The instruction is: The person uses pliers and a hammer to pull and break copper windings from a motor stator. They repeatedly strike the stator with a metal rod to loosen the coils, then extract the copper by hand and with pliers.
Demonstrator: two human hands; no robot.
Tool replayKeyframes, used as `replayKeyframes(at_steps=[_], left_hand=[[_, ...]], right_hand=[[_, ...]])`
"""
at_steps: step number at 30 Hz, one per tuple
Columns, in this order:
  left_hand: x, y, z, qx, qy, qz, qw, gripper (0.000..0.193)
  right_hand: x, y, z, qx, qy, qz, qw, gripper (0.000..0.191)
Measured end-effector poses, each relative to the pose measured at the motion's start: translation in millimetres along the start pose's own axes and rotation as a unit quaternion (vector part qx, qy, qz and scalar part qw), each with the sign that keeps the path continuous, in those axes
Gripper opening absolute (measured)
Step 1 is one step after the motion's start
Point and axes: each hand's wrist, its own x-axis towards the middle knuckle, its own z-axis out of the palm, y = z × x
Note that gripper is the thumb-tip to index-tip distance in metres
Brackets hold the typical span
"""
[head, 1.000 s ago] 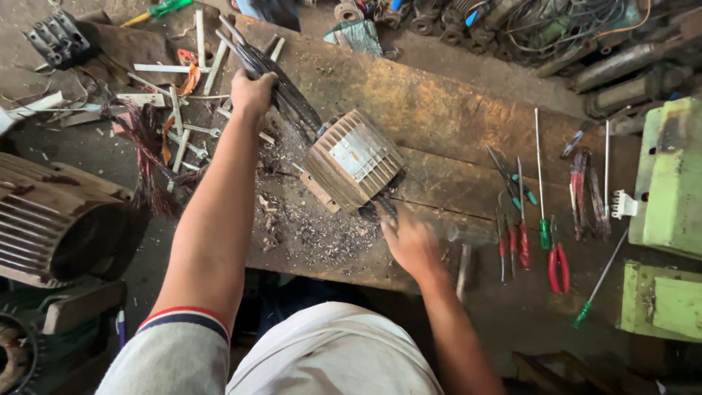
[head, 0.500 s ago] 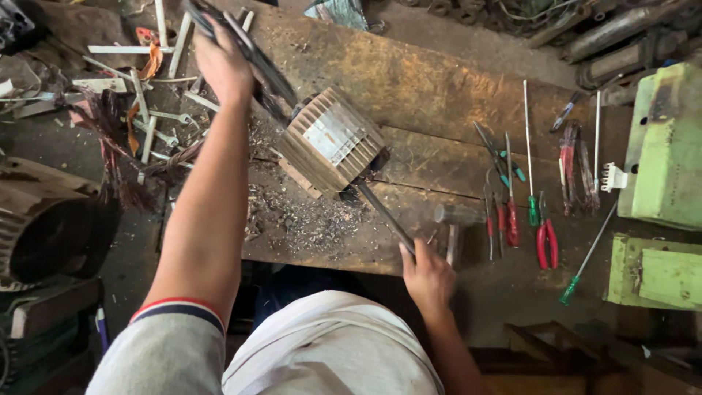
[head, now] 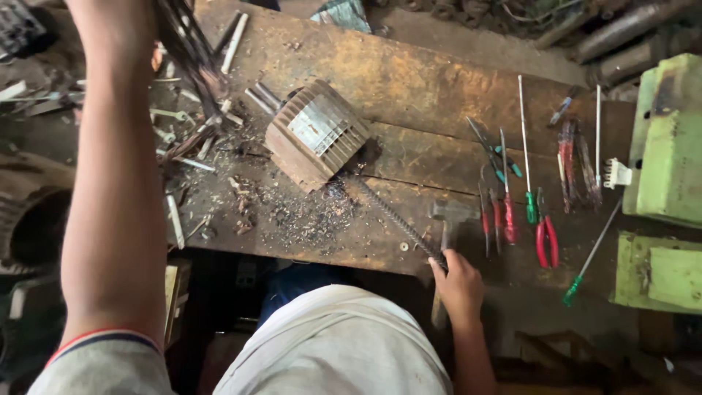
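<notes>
Two arms out, left hand [head: 110,18] raised gripping dark strips [head: 186,44], right hand [head: 457,281] closed on ribbed rod [head: 398,219].

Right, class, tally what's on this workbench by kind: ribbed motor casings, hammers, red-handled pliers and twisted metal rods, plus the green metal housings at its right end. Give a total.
ribbed motor casing: 1
hammer: 1
red-handled pliers: 1
twisted metal rod, gripped by the right hand: 1
green metal housings: 2
Total: 6
</notes>
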Motion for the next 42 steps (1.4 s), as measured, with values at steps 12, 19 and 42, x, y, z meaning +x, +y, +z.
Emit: replayKeyframes(at_steps=[12, 19, 42], left_hand=[[-192.4, 228.2, 22.7, -0.03, -0.253, -0.242, 0.936, 0.04], [-241.9, 256.0, 60.4, -0.078, -0.254, -0.155, 0.952, 0.048], [-240.9, 202.1, 22.8, -0.038, -0.304, -0.167, 0.937, 0.046]], right_hand=[[39.1, -111.1, -116.1, 0.262, -0.077, -0.161, 0.948, 0.03], [76.8, -169.9, -123.3, 0.505, -0.261, -0.164, 0.806, 0.031], [50.8, -212.7, -75.9, 0.476, -0.175, -0.167, 0.846, 0.041]])
